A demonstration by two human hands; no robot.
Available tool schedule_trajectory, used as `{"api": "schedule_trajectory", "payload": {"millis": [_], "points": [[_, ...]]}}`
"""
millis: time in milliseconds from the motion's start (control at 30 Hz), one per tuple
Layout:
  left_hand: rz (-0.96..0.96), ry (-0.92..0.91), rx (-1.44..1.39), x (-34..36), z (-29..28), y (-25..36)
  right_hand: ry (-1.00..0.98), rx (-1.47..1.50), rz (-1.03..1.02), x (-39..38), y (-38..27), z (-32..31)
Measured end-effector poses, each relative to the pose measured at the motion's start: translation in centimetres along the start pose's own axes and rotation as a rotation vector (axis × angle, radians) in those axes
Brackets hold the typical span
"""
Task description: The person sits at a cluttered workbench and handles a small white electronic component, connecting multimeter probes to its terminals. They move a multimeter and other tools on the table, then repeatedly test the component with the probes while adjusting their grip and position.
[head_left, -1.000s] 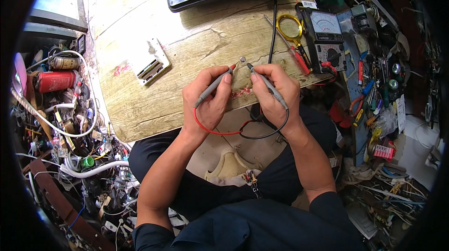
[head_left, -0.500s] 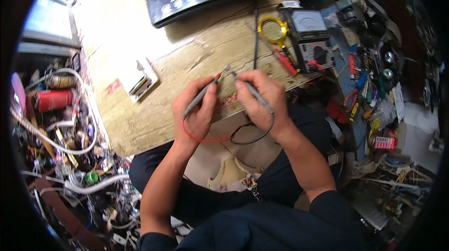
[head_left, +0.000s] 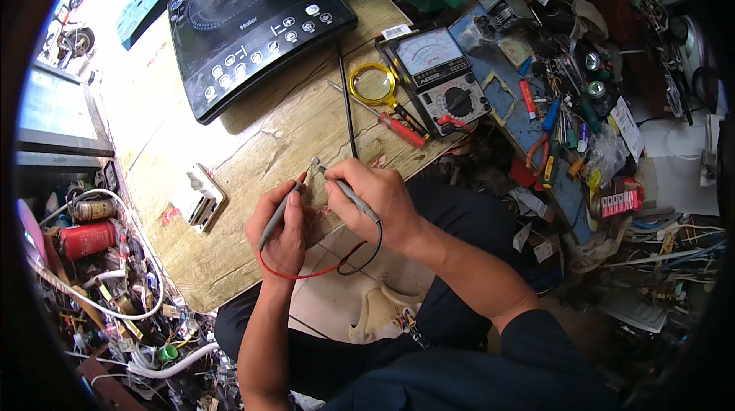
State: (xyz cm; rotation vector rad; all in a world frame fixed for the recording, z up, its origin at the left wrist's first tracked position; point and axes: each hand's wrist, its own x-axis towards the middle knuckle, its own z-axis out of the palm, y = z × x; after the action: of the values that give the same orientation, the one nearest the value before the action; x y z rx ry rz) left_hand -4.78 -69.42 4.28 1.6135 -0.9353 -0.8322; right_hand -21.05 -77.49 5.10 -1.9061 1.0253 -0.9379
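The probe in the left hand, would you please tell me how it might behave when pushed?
The probe is probably stiff: its grey body looks straight. Its red lead seems floppy, hanging in a loose curve. Being slender, the probe is likely light.

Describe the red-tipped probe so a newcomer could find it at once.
Find the black cooktop on the wooden table, then go to the table's near edge. There the left hand holds a grey probe. Unlike the twin probe in the right hand, it has a red tip and wire.
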Motion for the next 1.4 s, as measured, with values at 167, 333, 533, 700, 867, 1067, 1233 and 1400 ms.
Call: {"api": "schedule_trajectory", "payload": {"millis": [167, 333, 533, 700, 867, 1067, 1233, 1400], "points": [[-0.007, 0.029, -0.043, -0.05, 0.13, -1.01, -0.008, -0.008, 0.024, -0.03, -0.19, -0.22], [0.079, 0.026, 0.056, 0.12, 0.13, -0.53, -0.009, 0.017, 0.023, 0.01, -0.05, -0.29], [0.036, 0.02, 0.031, -0.02, 0.1, -0.38, 0.005, 0.016, 0.011, 0.0, 0.03, -0.22], [0.048, 0.015, 0.06, -0.03, 0.07, -0.57, -0.003, 0.027, 0.012, 0.06, 0.01, -0.48], [0.035, 0.014, 0.033, -0.17, 0.09, -0.47, 0.001, 0.01, 0.017, 0.04, -0.21, -0.49], [0.027, 0.005, 0.052, -0.16, -0.04, -0.32, -0.008, 0.013, 0.024, 0.07, -0.28, -0.59], [0.022, 0.005, 0.071, -0.12, -0.04, -0.5, -0.003, 0.018, 0.021, -0.01, -0.06, -0.52], [0.033, 0.003, 0.047, -0.17, 0.07, -0.4, 0.008, 0.014, 0.012, -0.01, -0.11, -0.55]]}}
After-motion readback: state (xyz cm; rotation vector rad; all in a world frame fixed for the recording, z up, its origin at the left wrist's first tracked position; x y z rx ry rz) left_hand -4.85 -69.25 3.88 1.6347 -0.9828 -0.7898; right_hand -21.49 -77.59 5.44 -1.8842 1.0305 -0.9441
